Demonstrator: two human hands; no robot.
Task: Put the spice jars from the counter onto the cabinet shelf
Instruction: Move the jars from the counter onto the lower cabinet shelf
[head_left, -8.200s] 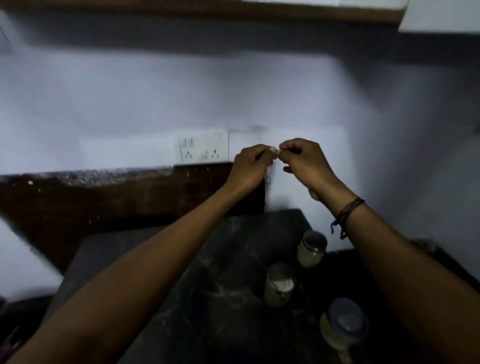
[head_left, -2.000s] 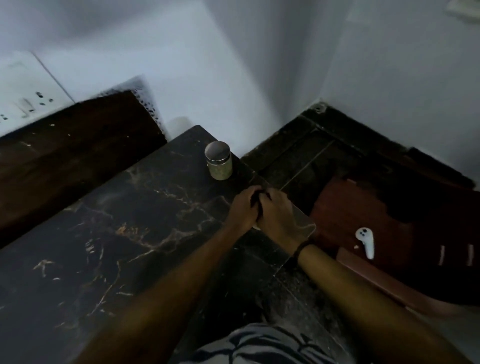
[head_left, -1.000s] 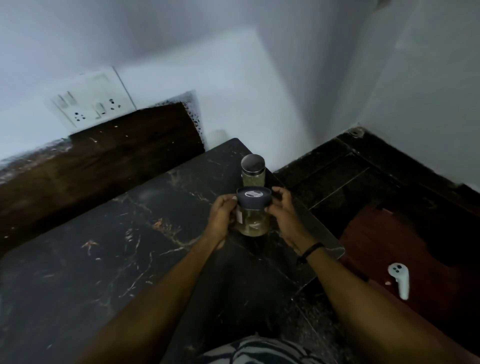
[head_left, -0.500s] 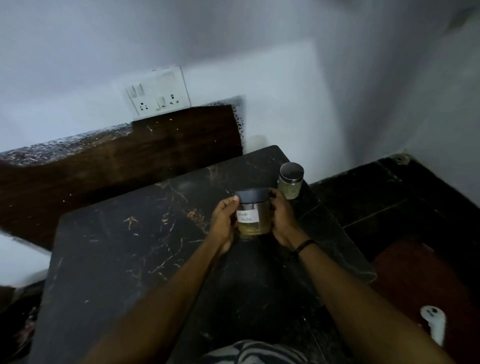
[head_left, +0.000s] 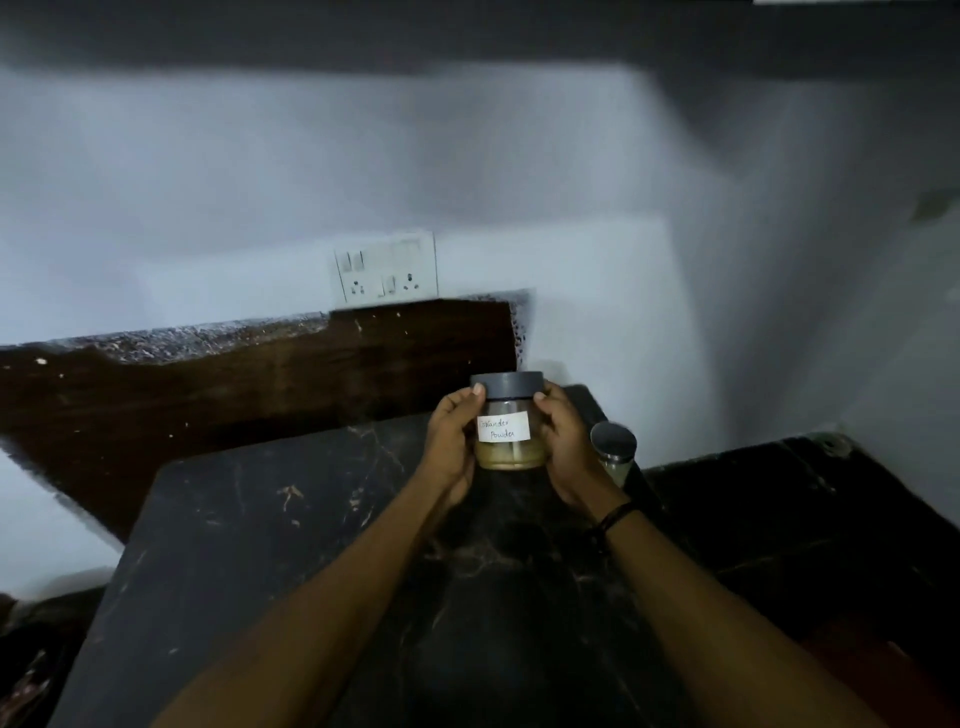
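I hold a glass spice jar (head_left: 510, 453) upright above the dark marble counter (head_left: 311, 551). It has a dark grey lid, yellowish powder and a white handwritten label facing me. My left hand (head_left: 451, 441) grips its left side and my right hand (head_left: 563, 441) grips its right side. A second, smaller jar with a metal lid (head_left: 613, 451) stands on the counter just right of my right hand, near the back right corner. The dark underside of a cabinet (head_left: 467, 31) runs along the top edge; no shelf shows.
A white switch and socket plate (head_left: 384, 267) sits on the pale wall behind the counter. A dark brown backsplash (head_left: 249, 384) runs along the wall. A lower dark ledge (head_left: 789, 519) lies to the right of the counter.
The jar has risen higher off the counter in both hands, and my view has tilted up, bringing more wall and the cabinet underside into sight. The small jar stays put.
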